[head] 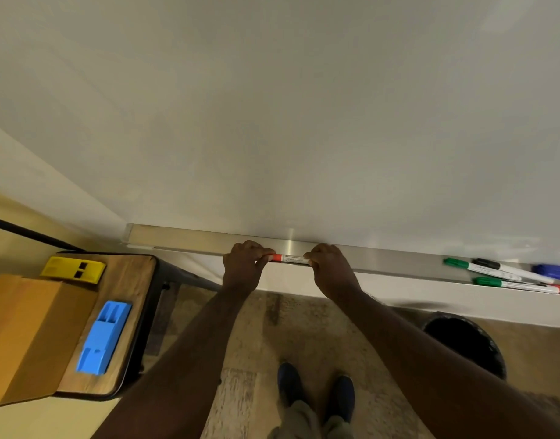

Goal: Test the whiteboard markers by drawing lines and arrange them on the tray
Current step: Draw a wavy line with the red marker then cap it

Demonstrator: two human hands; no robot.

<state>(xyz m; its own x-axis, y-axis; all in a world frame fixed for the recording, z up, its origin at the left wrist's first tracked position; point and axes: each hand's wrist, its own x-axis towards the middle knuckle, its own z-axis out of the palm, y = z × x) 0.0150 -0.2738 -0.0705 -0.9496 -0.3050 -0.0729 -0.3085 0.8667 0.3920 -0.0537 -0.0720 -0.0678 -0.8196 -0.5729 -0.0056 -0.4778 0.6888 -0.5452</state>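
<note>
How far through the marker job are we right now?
Early or mid-way, hard to tell: the whiteboard shows no test lines. In hand: the left hand and right hand grip the two ends of a red marker over the tray. Left: green, black, blue and other markers lie unaligned at the tray's right end.

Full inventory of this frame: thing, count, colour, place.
whiteboard: 1, white, on wall
tray: 1, silver, below whiteboard
red marker: 1, red cap, held over tray by both hands
loose markers: about 5, green, black, blue, red caps, tray's right end
table: 1, wood, left
cardboard box: 1, brown, on table
yellow holder: 1, table's far edge
blue holder: 1, beside box
bin: 1, black, floor right
shoes: 2, blue
left hand: grips marker's red end
right hand: grips other end
</note>
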